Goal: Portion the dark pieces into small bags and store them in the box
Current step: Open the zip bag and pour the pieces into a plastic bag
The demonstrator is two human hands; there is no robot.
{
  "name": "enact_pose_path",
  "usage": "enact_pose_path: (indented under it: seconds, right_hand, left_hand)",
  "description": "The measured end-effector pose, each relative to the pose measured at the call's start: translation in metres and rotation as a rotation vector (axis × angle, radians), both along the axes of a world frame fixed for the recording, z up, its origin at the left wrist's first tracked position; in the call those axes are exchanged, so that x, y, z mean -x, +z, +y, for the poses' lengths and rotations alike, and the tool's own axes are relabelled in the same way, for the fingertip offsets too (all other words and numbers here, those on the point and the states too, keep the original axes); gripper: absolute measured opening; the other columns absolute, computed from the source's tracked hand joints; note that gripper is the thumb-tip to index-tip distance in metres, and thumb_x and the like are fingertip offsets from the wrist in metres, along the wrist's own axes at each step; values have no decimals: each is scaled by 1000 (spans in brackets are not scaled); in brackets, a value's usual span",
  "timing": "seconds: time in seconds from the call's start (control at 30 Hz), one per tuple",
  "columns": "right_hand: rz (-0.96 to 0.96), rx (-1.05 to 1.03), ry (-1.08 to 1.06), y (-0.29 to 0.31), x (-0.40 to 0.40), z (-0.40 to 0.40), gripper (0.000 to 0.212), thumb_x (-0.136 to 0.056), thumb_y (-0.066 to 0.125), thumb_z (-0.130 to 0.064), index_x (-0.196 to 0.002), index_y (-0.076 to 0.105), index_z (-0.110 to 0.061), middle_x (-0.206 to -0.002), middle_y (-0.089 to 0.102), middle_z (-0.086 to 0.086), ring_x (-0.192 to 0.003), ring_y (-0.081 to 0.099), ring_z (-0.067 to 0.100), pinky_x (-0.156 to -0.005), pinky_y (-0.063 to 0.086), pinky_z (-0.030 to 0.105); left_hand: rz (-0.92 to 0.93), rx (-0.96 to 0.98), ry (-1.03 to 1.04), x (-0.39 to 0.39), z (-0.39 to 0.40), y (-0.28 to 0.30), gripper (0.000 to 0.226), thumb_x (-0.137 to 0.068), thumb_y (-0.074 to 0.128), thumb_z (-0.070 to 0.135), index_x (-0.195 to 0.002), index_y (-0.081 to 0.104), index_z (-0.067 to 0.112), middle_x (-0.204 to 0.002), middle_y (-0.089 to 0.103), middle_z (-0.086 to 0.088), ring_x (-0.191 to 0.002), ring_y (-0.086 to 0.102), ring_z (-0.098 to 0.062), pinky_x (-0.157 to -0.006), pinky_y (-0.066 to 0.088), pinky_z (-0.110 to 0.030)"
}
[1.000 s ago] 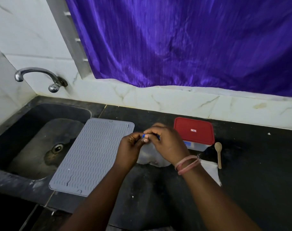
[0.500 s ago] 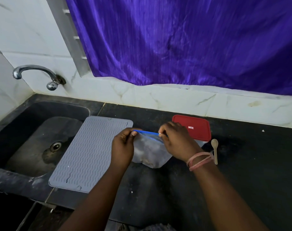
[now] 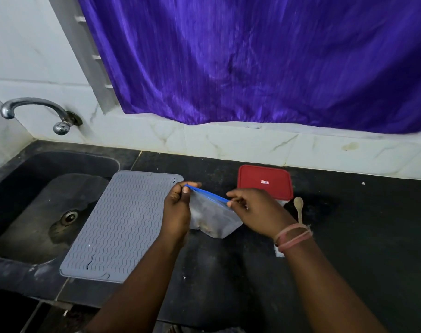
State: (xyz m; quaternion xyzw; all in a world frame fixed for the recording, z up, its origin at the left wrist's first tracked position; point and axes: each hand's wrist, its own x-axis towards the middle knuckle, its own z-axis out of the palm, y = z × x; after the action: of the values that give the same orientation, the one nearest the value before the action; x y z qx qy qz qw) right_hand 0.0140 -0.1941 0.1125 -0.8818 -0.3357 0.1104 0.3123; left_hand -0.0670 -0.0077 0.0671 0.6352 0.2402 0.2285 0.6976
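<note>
A small clear zip bag with a blue seal strip hangs over the black counter, dark contents dimly visible inside. My left hand pinches the left end of the blue strip. My right hand pinches the strip's right end, so the seal is stretched between both hands. Behind my right hand stands the clear box with a red lid, lid on. A small wooden spoon lies just right of the box.
A grey ribbed mat lies left of the bag, overlapping the dark sink. A tap juts from the tiled wall. A purple curtain hangs behind. A white bit peeks out by my right wrist.
My hands have drawn apart along the blue seal strip, the right one sliding rightward from the left one. The bag now hangs stretched between them.
</note>
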Motion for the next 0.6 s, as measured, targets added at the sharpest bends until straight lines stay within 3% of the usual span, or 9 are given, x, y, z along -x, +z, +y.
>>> enact_pose_path:
  seconds: [0.1,0.23,0.3,0.37,0.43,0.53,0.6]
  right_hand:
    - [7,33,-7,-3,4,15,18,-91,59,-14,-88,76,-18,-84,74,-6,-77,67,9,-72,54,31]
    - [98,38,-91,-13,9,21,17,-88,62,-12,-81,74,-21,-76,72,-9,-72,65,3,-67,52,23]
    - [146,-16,-136,-14,12,22,17,-88,63,-12,-80,76,-20,-75,73,-9,-69,65,-1,-60,45,10]
    - [180,-77,-188,-14,14,24,16,-88,65,-13,-79,76,-17,-74,73,-7,-65,63,-3,-56,42,5]
    - [187,-126,-225,-12,15,27,14,-89,66,-14,-79,76,-16,-74,73,-6,-63,61,-4,-56,43,7]
    - [234,-172,-194,-10,15,32,17,-89,67,-14,-75,75,-13,-71,73,2,-64,63,4,-62,51,24]
    - [294,-191,-181,-10,15,34,16,-89,68,-13,-75,76,-14,-71,74,2,-65,66,7,-63,52,25]
  left_hand:
    - [20,12,-22,0,-8,0,29,-108,43,11,-107,71,17,-114,75,14,-115,65,-8,-111,46,-49]
    - [59,40,19,0,-20,2,24,-107,49,27,-128,60,28,-130,61,15,-129,53,-13,-112,43,-42]
    - [170,123,116,0,-29,3,47,-102,57,42,-145,42,31,-147,46,5,-129,48,-16,-107,45,-39]
    - [316,189,214,0,-38,4,72,-90,69,51,-149,34,29,-143,41,-2,-124,49,-22,-102,48,-41]
    - [396,261,245,1,-46,6,76,-79,81,50,-137,42,21,-126,48,-5,-113,56,-26,-93,52,-40]
    - [337,441,125,-4,-50,2,47,-81,83,35,-109,62,4,-111,68,-25,-101,69,-37,-85,61,-45]
    - [284,483,88,-4,-47,3,26,-87,79,22,-98,67,1,-104,72,-27,-92,71,-35,-78,62,-42]
